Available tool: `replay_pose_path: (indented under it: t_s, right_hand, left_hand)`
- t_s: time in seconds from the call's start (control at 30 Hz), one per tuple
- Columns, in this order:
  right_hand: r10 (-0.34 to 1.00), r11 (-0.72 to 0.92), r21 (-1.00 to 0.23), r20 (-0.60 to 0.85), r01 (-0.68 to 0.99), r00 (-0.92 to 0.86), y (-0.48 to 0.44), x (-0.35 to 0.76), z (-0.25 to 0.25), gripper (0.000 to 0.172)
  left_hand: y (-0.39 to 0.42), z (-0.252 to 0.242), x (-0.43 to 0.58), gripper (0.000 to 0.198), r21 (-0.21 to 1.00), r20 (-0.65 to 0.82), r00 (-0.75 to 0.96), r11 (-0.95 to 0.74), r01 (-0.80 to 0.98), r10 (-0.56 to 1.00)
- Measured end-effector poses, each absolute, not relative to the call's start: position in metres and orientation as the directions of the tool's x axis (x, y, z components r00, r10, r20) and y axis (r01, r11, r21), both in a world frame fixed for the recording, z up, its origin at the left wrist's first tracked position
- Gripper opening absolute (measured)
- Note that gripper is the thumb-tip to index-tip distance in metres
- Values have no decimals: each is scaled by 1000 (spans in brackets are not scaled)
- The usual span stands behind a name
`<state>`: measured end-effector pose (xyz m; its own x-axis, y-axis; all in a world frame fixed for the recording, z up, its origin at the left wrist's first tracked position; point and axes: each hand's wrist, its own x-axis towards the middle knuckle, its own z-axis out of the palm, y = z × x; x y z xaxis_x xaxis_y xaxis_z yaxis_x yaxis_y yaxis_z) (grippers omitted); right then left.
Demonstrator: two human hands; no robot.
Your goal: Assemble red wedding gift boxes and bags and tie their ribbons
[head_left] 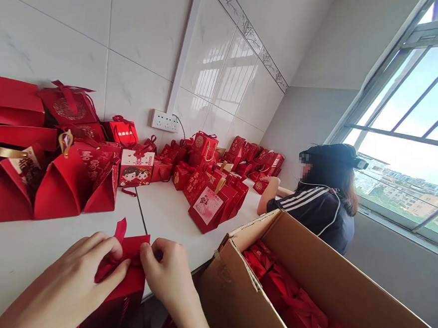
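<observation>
In the head view, a red gift box [129,290] is close in front of me at the table's near edge, its lower part cut off by the frame. My left hand [93,267] pinches a red ribbon [121,229] at the top of this box, with one ribbon end sticking up above the fingers. On the other side, my right hand [170,268] has its thumb and bent forefinger closed on the upper right edge of the box. Whether ribbon also lies under that thumb is hidden.
Finished-looking red gift boxes [62,185] line the white table [170,218] along the tiled wall. To my right stands an open cardboard carton [240,290] holding red boxes and ribbons. A co-worker [313,205] sits beyond it, handling a red box by the window.
</observation>
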<state>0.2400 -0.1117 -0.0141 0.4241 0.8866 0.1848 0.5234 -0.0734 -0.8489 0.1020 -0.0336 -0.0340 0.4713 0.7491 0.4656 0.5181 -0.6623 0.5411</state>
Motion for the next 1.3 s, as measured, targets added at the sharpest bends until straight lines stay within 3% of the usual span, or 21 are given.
replay_pose_path:
  t_s: [0.1,0.43,0.5,0.67,0.8,0.93,1.13,1.3]
  right_hand:
    - [884,-49,-877,186,479,430,-114,242,-17,29]
    - [880,39,-922,214,384,424,-125,244,-18,16]
    - [882,3,-910,198,415,427,-125,245,-16,19]
    - [883,-167,-850,96,500,459,-120,246,-13,45]
    - [876,-171,-860,91,481,474,-119,246,-16,37]
    - [881,-97,-902,119,421,457,-123,245,-19,29]
    - [887,-158,-879,75,450,457,-126,245,-19,35]
    - [907,-109,-884,98,454,409,-125,248,-23,32]
  left_hand:
    - [-39,-26,103,23,543,420,495,-647,535,761]
    - [-27,-36,104,29,490,459,543,-710,506,703]
    - [-24,-37,104,28,470,472,548,-723,506,691]
    - [-22,-41,104,26,432,506,541,-740,515,672]
    - [-22,-42,106,26,424,519,541,-749,510,662]
    - [-27,-39,109,24,439,541,500,-734,518,677]
    - [-31,-36,112,24,501,528,450,-692,521,721]
    - [-28,-29,109,26,564,506,462,-685,462,728]
